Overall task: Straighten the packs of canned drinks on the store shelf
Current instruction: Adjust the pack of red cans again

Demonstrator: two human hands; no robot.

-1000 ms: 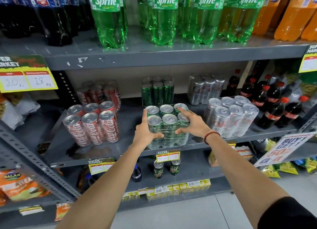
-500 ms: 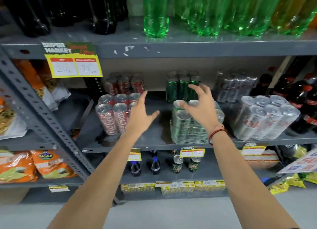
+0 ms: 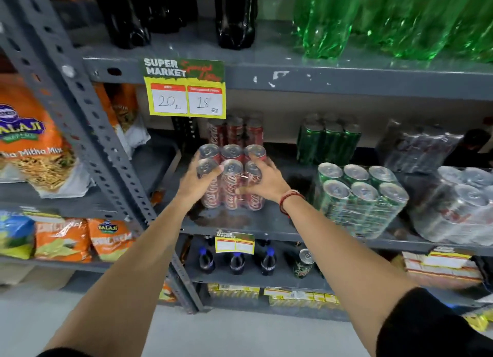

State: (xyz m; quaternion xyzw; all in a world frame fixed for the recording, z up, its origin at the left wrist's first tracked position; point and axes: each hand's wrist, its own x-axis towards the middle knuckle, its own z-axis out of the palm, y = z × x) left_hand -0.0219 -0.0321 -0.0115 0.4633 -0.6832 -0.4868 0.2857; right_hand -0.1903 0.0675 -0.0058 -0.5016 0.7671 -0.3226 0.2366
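A shrink-wrapped pack of red cola cans (image 3: pixel 231 169) stands at the front left of the grey middle shelf (image 3: pixel 266 227). My left hand (image 3: pixel 196 181) grips its left side and my right hand (image 3: pixel 262 181) grips its right front, fingers spread over the cans. To the right stands a green can pack (image 3: pixel 360 196), turned slightly askew, and further right a silver can pack (image 3: pixel 458 207) tilts over the shelf edge. Behind them sit a second red pack (image 3: pixel 236 131), a second green pack (image 3: pixel 328 143) and a dark wrapped pack (image 3: pixel 416 145).
Large dark bottles (image 3: pixel 234 14) and green bottles (image 3: pixel 328 20) stand on the shelf above. A yellow price tag (image 3: pixel 185 89) hangs from that shelf. A slanted grey steel upright (image 3: pixel 88 121) borders the left, with snack bags (image 3: pixel 29 132) beyond. Small bottles (image 3: pixel 237 260) sit on the lower shelf.
Both hands left the green can pack and moved left onto the red cola pack, closing around its sides. The camera view shifted left and closer.
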